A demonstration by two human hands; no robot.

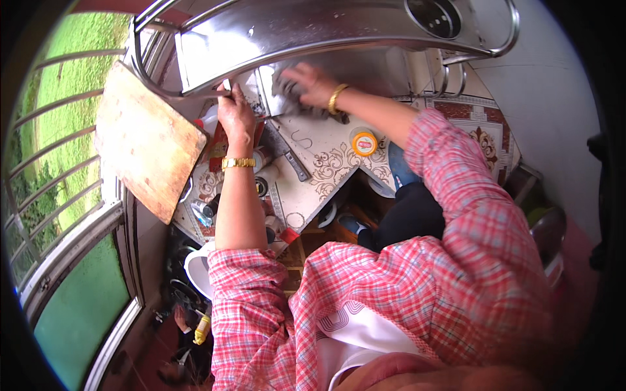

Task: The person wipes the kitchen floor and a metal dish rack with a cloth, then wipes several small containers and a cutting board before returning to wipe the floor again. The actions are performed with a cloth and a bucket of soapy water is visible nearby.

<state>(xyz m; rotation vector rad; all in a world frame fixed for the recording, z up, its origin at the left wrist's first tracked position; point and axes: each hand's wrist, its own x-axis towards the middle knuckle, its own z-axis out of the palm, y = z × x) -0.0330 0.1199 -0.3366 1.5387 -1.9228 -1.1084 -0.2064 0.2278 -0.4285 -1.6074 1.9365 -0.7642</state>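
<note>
My right hand [315,87] presses a crumpled grey cloth [293,100] against the shiny metal panel [381,73] beneath a stainless steel rack [303,36]. Both hand and cloth are slightly blurred. At the rack's lower left edge, my left hand [237,117] has its fingers closed around the metal rail [203,95]. A small white piece [227,86] shows by its fingertips, too little of it to name. Below the hands, a metal S-hook [301,139] and a dark-handled tool [296,166] lie on the patterned tile counter [337,151].
A jar with an orange lid [364,142] stands on the counter. Bottles and small containers [264,173] crowd beside my left forearm. A wooden cutting board [151,141] leans by the barred window [63,97]. The rack has a round hole [434,18]. My dark-clothed leg [408,215] is near the counter's edge.
</note>
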